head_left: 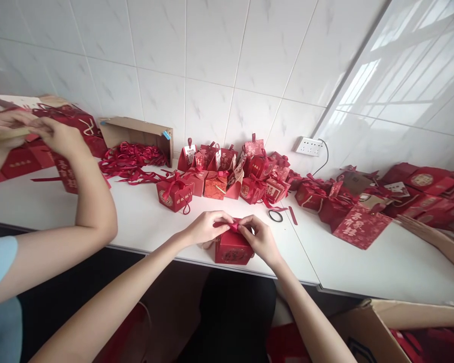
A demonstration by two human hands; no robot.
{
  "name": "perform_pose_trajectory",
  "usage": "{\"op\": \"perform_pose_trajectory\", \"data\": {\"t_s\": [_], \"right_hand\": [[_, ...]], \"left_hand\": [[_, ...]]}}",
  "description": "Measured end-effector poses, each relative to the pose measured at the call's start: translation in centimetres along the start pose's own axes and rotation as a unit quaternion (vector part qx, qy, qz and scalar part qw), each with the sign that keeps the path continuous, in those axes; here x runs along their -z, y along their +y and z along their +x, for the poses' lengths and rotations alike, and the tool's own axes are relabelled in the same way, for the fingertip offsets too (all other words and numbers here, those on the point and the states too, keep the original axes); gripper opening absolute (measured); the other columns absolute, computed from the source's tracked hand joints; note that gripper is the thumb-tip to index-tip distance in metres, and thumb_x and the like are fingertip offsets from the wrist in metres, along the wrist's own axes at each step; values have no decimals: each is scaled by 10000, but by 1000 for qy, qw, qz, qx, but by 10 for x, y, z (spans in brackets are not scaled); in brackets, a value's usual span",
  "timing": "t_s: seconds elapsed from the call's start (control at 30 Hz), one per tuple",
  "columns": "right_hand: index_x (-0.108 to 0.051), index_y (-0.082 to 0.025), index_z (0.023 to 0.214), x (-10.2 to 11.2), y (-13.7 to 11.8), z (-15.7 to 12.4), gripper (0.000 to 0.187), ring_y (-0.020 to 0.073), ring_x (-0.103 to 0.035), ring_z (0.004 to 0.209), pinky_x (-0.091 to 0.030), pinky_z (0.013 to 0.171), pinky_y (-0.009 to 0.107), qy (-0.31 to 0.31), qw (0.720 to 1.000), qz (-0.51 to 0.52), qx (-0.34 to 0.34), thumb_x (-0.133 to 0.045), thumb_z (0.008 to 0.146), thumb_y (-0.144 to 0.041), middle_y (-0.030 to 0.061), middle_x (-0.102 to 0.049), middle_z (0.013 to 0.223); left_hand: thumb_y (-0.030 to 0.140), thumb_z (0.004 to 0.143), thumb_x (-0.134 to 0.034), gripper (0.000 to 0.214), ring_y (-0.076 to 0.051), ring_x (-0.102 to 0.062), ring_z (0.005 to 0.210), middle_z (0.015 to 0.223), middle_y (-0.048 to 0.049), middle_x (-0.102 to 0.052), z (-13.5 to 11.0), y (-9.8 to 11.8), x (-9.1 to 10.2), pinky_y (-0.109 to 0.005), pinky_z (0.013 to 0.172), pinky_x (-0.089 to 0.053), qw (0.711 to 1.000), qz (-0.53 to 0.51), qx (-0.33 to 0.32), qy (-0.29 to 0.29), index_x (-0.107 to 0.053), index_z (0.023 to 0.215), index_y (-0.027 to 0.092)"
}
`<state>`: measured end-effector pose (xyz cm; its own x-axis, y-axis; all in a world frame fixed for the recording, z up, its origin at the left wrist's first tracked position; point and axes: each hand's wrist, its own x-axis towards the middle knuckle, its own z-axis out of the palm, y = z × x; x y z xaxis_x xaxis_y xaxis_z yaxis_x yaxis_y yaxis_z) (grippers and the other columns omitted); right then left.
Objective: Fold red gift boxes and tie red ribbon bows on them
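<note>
A red gift box (234, 248) with a round ornament on its front stands at the near edge of the white table. Above its lid, my left hand (208, 227) pinches a red ribbon (234, 227) from the left. From the right, my right hand (259, 238) pinches the same ribbon, its fingertips close to those of the left. The ribbon's knot is partly hidden by my fingers. Just behind, to the left, sits another red box (175, 194) with a ribbon bow on top.
Many red gift boxes (215, 182) crowd the wall side. A cardboard box (136, 128) spills red ribbons (136, 156). A black ring (275, 216) lies right of centre. Co-workers' arms reach in at left (94, 201) and right (435, 237). An open carton (378, 322) stands below right.
</note>
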<state>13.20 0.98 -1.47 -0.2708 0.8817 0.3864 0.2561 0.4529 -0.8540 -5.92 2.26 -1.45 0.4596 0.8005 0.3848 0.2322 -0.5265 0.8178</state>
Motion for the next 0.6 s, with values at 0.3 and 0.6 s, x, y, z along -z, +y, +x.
{"op": "perform_pose_trajectory", "data": {"t_s": [0.3, 0.6], "right_hand": [[-555, -207, 802, 0, -1, 1, 66, 162, -623, 713, -480, 664, 283, -7, 1000, -13, 9, -541, 800, -271, 19, -662, 772], [-596, -199, 836, 7, 0, 1, 100, 156, -623, 708, -481, 629, 269, -48, 998, -27, 22, -571, 792, -285, 25, -670, 791]], "left_hand": [[251, 786, -601, 160, -158, -635, 914, 922, -38, -651, 1, 3, -2, -271, 839, -508, 1000, 2, 5, 12, -573, 918, 165], [243, 789, -530, 79, -170, -632, 882, 862, -32, -658, 0, 4, -1, -294, 830, -503, 1000, 17, 9, 22, -546, 803, 167]]}}
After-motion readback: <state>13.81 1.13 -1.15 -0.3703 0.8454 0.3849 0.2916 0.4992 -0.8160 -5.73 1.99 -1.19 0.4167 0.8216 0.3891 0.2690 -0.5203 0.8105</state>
